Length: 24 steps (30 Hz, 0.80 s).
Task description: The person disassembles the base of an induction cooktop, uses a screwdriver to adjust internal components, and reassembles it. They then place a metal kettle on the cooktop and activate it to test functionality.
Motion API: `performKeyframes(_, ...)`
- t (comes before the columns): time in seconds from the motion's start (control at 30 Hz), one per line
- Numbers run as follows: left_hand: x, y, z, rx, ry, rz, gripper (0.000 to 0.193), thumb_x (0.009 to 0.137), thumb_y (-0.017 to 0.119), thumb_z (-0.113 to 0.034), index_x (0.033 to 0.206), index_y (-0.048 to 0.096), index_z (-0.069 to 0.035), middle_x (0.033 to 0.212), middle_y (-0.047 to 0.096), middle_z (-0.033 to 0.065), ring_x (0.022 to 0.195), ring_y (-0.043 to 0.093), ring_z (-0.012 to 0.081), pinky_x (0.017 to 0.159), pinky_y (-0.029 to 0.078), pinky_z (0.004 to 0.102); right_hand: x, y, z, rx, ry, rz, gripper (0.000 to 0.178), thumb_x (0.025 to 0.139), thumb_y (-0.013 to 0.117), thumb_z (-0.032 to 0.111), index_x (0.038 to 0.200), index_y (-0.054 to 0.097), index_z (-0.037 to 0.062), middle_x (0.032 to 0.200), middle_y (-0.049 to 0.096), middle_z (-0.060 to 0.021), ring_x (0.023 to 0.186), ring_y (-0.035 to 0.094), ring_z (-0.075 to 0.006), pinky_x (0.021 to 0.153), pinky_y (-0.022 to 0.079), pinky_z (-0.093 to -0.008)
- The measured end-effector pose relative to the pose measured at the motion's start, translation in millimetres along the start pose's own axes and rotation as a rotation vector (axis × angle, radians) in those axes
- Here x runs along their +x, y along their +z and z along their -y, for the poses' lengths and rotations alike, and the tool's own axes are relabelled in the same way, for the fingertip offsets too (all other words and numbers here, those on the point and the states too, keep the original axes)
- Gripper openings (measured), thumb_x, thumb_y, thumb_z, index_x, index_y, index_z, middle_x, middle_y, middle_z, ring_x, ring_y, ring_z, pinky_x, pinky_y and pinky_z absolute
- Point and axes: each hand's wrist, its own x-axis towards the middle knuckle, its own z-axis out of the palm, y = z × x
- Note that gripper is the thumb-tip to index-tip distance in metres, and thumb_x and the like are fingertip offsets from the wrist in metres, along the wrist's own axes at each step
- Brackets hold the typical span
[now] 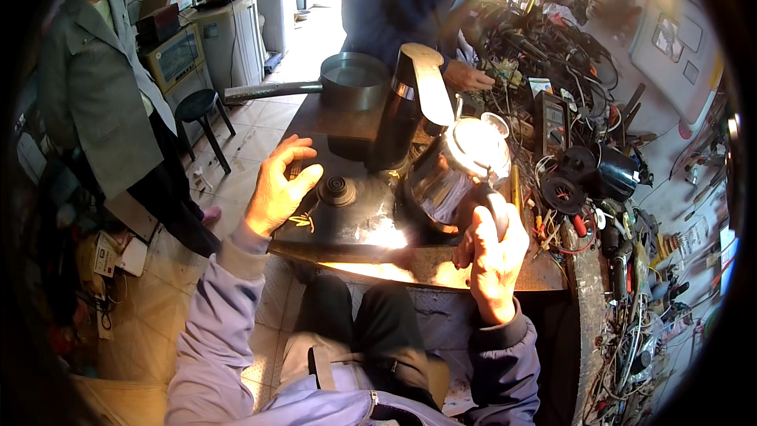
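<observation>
brown cardboard box [154, 1] on shelf, upper left | white sheet with dark rectangles [676, 39] on wall, upper right | dark handheld meter with pale screen [552, 120] on table [441, 268] among wires | small white carton [104, 254] on floor, lower left

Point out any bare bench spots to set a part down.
A lit strip of bench edge lies bare between the black base plate and the right hand gripping the kettle. A small patch shows between saucepan and base plate. Right of the kettle, wires and tools crowd everything.
</observation>
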Motion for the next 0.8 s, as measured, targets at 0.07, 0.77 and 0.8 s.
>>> performKeyframes(0.07, 3, 0, 0, 0.015, -0.004, 0.004, 0.036, 0.091, 0.076, -0.021, 0.115, 0.071, 0.004, 0.14, 0.065, 0.0209, 0.146, 0.047, 0.0323, 0.118, 0.036, 0.0428, 5, -10, -15, -0.287, -0.238, 0.031, 0.024, 0.101, 0.069, 0.016, 0.113, 0.061, -0.0028, 0.069, 0.056, -0.0025, 0.05, 0.052, -0.0091, 0.046, 0.042, -0.0254)
performKeyframes(0.77, 4, -4, 3, -0.027, -0.027, 0.041, 0.032, 0.091, 0.073, -0.017, 0.115, 0.072, 0.004, 0.14, 0.066, 0.0187, 0.149, 0.043, 0.0306, 0.12, 0.034, 0.044, -5, 19, -9, -0.13, -0.142, 0.0, 0.022, 0.101, 0.069, 0.01, 0.115, 0.058, -0.0021, 0.08, 0.06, -0.0045, 0.057, 0.056, -0.0085, 0.053, 0.048, -0.0249)
performKeyframes(0.8, 2, -5, 0, -0.021, -0.03, 0.034, 0.032, 0.09, 0.073, -0.017, 0.114, 0.072, 0.004, 0.139, 0.066, 0.018, 0.149, 0.043, 0.0308, 0.12, 0.034, 0.0439, -7, 20, -5, -0.089, -0.088, 0.017, 0.026, 0.101, 0.068, 0.011, 0.119, 0.057, -0.0034, 0.084, 0.061, -0.0062, 0.058, 0.057, -0.0098, 0.054, 0.052, -0.0253)
